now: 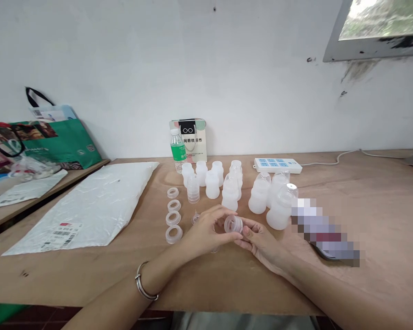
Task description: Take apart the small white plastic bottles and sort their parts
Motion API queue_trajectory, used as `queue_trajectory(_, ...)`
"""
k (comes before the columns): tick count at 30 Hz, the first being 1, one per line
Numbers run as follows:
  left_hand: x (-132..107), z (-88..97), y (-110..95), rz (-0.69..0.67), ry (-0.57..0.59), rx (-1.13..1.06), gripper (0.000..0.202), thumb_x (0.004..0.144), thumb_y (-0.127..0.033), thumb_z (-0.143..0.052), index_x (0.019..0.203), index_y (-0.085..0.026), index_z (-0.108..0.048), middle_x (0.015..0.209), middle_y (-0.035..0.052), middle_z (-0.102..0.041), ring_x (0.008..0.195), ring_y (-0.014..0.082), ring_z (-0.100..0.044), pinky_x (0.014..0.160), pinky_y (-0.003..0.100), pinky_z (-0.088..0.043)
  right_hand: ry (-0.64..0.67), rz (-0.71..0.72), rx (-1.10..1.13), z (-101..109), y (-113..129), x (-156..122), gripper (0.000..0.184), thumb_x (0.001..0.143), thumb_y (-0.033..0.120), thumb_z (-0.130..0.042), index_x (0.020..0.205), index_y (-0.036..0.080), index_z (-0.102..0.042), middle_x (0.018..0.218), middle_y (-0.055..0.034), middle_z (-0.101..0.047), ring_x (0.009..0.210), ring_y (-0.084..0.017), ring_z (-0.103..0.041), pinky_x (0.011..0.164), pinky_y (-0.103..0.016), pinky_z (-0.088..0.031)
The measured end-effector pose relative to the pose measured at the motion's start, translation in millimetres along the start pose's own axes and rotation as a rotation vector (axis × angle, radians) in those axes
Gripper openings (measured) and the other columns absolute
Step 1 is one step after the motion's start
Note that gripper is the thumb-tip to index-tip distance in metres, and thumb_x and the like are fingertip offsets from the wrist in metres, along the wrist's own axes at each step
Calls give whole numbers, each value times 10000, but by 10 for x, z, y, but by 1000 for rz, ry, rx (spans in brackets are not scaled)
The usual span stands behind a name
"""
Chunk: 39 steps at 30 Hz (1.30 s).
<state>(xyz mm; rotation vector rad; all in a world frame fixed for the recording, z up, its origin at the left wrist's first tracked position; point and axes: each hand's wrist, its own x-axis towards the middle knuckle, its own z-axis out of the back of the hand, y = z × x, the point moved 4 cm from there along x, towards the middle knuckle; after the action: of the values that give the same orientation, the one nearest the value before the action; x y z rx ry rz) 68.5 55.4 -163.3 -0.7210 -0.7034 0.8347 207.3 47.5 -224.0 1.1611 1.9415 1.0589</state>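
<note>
My left hand (209, 231) and my right hand (259, 240) meet above the table's front half. Between their fingers is a translucent plastic screw ring (233, 224), its round opening turned toward me. My left thumb and fingers close on its left side, while my right fingers grip the right side. Left of my hands, several similar loose rings (174, 234) lie in a column. A small clear nipple (195, 217) is partly covered by my left hand. Behind stand white baby bottle bodies (212, 184), a stack of clear caps (193, 189), and bottles with clear domed caps (278, 213).
A white mailing bag (99, 201) lies flat on the left of the brown table (206, 284). At the back are a water bottle (178, 152), a paper bag (198, 137) and a power strip (278, 165). A pixelated object (326, 233) lies on the right.
</note>
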Motion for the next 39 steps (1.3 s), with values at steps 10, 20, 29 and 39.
queue_trajectory(10,-48,1082,236,213,-145,291,525,741,-424,-628,1192,-205,-472,1154,85,-595,991,234,-598,860,393,-501,-53,140,-460,-30,91,-47,303,736,493,-687,869,224,-644,943,-31,-658,895,-181,-623,832,-348,-483)
queue_trajectory(20,-219,1510,809,670,66,864,469,671,-198,-520,1136,-146,-486,1152,139,-638,1009,289,-622,796,342,-478,-125,242,-1056,-64,79,-88,139,882,263,-466,964,233,-574,850,-26,-593,845,-206,-557,799,-375,-453)
queue_trajectory(29,-138,1502,1046,762,58,953,283,679,-273,-542,945,-179,-526,961,110,-684,867,283,-647,674,322,-455,-78,305,-1231,-102,42,-33,125,879,221,-488,842,222,-607,812,-38,-568,821,-217,-530,780,-390,-442)
queue_trajectory(39,114,1524,683,453,-294,880,373,855,-349,-360,1133,-153,-515,1198,145,-598,1107,300,-562,921,405,-428,-157,246,-975,-95,70,-63,133,841,320,-533,945,238,-550,715,17,-579,687,-169,-536,627,-301,-415)
